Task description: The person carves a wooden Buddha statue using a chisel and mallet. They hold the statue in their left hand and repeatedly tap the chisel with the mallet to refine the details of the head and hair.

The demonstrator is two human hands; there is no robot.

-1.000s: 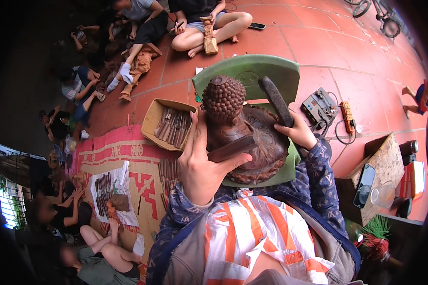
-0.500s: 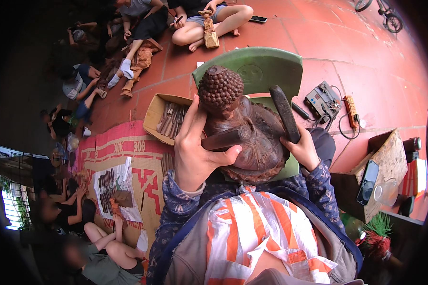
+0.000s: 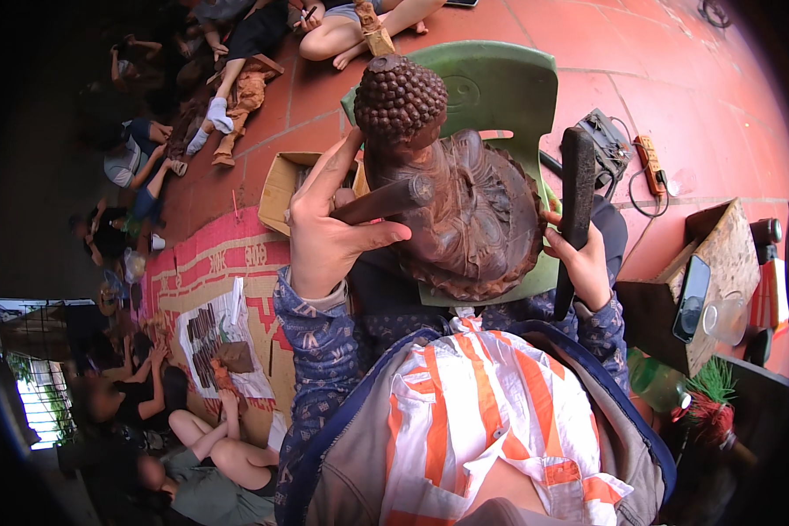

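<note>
The left hand [image 3: 329,237] has its fingers [image 3: 379,235] wrapped round a chisel handle [image 3: 386,200], whose long axis points right into the brown carved statue [image 3: 465,219] just beyond them. The right hand [image 3: 583,263] grips an upright dark mallet [image 3: 577,197] close at the statue's far side.

That dark brown carved wooden statue [image 3: 465,202] has a rough, knobbly head and matt grooved body, sitting on a smooth green plastic chair [image 3: 500,88] over glazed red floor tiles [image 3: 675,114].
</note>
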